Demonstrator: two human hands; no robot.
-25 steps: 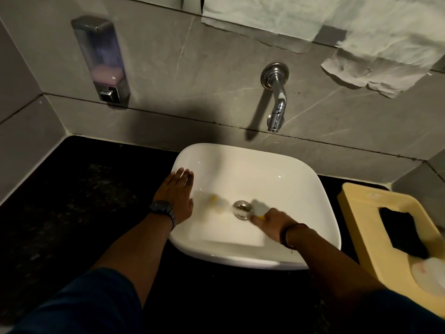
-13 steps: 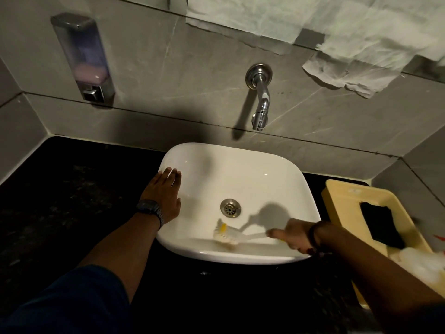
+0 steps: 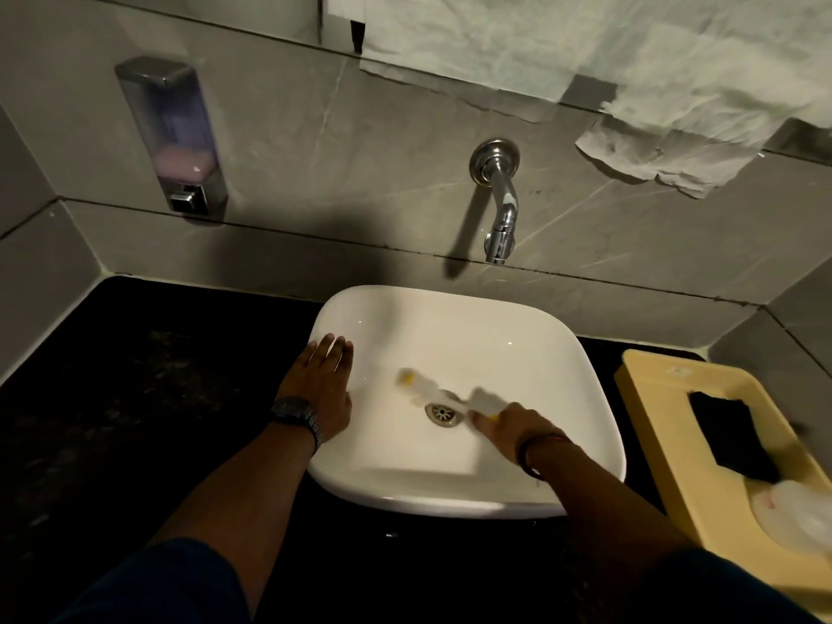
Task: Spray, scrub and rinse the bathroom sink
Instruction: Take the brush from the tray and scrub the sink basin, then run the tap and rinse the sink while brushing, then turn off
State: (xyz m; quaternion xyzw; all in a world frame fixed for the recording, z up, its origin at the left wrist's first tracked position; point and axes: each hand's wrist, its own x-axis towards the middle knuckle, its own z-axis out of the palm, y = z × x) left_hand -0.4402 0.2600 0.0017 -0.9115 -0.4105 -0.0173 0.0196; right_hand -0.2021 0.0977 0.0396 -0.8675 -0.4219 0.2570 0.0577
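Head view: glossy rounded-square sink [image 3: 517, 344], blurred brush [image 3: 423, 385].

We had one view, worn on the head, looking forward and steeply down from close above the sink [image 3: 450, 335] toward the tiled wall [image 3: 360, 173], both forearms reaching in from the lower edge.
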